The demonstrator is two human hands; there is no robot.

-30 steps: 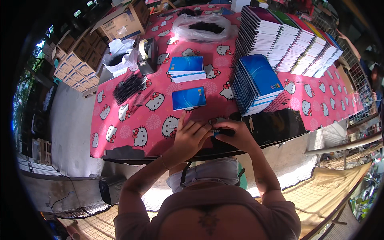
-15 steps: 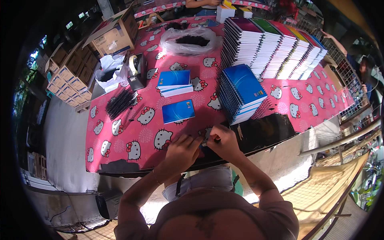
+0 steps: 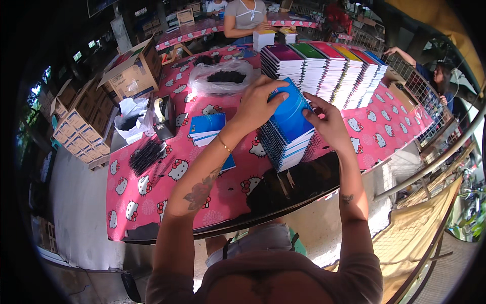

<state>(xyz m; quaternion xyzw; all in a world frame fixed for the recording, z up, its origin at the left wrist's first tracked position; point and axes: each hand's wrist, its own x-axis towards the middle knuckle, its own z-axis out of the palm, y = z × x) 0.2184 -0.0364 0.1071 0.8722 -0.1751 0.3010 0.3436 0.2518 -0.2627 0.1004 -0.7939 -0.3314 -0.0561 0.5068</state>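
My left hand and my right hand are at the top of a tall stack of blue spiral notebooks. Between them is the top blue notebook, gripped at its opposite edges with both thumbs over the cover. Whether it is lifted off the stack I cannot tell. Under my left forearm lies a single blue notebook, mostly hidden. Just beyond it sits a short pile of blue and white notebooks.
Rows of coloured notebooks stand behind the stack. Loose black spiral coils, a tape dispenser and a plastic bag of coils lie leftward. Cardboard boxes stand at the far left. Other people are across the table and right.
Both hands have moved from the table's near edge up and away to the top of the blue stack, and now grip its top notebook. My view has tilted up, showing more background.
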